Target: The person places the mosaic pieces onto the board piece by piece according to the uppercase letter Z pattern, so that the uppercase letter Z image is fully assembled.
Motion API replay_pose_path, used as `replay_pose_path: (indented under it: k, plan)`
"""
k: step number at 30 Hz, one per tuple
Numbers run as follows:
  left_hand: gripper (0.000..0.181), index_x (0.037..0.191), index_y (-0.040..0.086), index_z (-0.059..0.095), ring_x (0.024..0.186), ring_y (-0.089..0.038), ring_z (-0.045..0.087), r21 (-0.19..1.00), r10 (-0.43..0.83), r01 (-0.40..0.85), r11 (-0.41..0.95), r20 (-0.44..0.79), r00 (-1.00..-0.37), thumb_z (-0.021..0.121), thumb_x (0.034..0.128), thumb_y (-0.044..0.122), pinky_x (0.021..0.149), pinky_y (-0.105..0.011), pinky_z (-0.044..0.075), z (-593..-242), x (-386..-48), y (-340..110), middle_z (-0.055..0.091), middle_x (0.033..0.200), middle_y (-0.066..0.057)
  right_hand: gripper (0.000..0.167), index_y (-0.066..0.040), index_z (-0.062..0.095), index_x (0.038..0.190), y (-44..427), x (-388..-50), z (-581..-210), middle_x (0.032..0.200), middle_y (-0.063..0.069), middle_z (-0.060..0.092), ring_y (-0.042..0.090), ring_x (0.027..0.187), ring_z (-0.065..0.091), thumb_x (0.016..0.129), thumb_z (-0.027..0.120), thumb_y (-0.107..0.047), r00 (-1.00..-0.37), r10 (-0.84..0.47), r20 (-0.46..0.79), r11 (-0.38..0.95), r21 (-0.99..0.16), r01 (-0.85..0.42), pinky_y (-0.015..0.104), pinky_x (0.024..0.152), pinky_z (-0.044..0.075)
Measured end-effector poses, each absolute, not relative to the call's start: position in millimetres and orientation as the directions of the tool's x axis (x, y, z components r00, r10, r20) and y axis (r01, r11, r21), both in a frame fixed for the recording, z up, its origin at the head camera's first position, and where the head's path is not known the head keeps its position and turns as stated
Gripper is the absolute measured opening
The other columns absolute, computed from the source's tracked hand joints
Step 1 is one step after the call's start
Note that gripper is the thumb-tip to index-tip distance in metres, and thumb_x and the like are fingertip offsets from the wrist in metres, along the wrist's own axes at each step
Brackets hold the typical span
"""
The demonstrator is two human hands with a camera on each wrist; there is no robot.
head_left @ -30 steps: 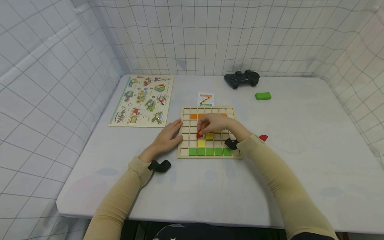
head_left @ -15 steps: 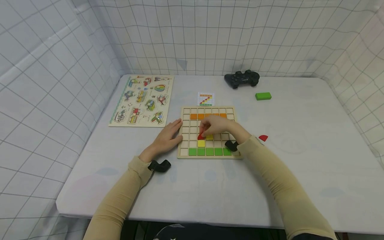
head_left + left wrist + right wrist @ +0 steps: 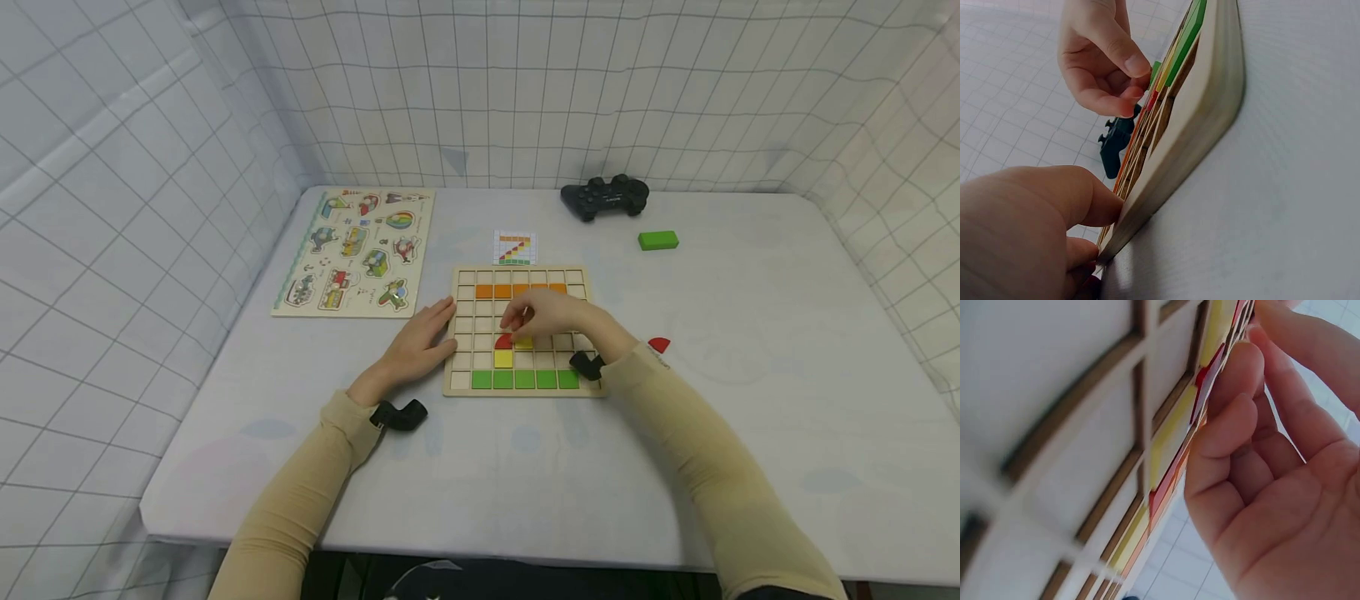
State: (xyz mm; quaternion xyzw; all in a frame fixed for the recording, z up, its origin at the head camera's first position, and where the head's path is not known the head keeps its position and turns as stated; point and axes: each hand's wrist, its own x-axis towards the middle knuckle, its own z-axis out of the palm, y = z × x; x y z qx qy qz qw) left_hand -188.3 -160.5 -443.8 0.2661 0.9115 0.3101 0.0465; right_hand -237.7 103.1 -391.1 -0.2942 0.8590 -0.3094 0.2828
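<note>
A wooden grid board (image 3: 461, 380) lies on the table with a row of orange squares (image 3: 484, 292), yellow squares (image 3: 503, 359) and a row of green squares (image 3: 525, 379). My left hand (image 3: 416, 340) rests against its left edge, fingers extended, thumb touching the rim in the left wrist view. A red quarter-circle tile (image 3: 503, 342) lies in a cell just above the lower yellow square. My right hand (image 3: 551, 312) hovers right beside that tile, fingers loosely bent and nothing seen between them. The right hand partly covers the cells of the middle rows.
Another red quarter-circle tile (image 3: 659, 345) lies right of the board. A small pattern card (image 3: 515, 247) sits behind the board. A picture puzzle board (image 3: 352, 254) is at back left. A black game controller (image 3: 606, 197) and a green block (image 3: 657, 241) are at back right.
My right hand has set the red quarter-circle tile into a cell above the lower yellow square, let go of it and drawn slightly up and right. My left hand has stayed put.
</note>
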Motion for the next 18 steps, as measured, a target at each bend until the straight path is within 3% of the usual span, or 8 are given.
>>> replay_pose_path:
  k: [6,18]
  plan:
    - [0.062,0.145,-0.005,0.027,0.141,-0.028,0.017,0.589,0.513,0.456,0.668,0.080,-0.854,0.048,0.0936,0.023,0.117,-0.035,0.009,-444,-188,-160,0.021,0.153,-0.016,0.021,-0.012,0.068,0.105,128,-232,-393,0.090,-0.001,0.063,0.016,0.084,0.057,0.085,0.068,-0.017,-0.699,-0.683,-0.212,0.599,-0.710,-0.370,0.032,0.080,0.049]
    - [0.062,0.145,-0.005,0.027,0.141,-0.028,0.017,0.579,0.511,0.456,0.676,0.078,-0.856,0.048,0.0934,0.022,0.117,-0.035,0.009,-444,-189,-160,0.021,0.153,-0.016,0.025,-0.008,0.067,0.109,187,-215,-392,0.094,0.002,0.065,0.019,0.085,0.056,0.087,0.068,-0.018,-0.791,-0.592,-0.152,0.599,-0.741,-0.305,0.033,0.077,0.048]
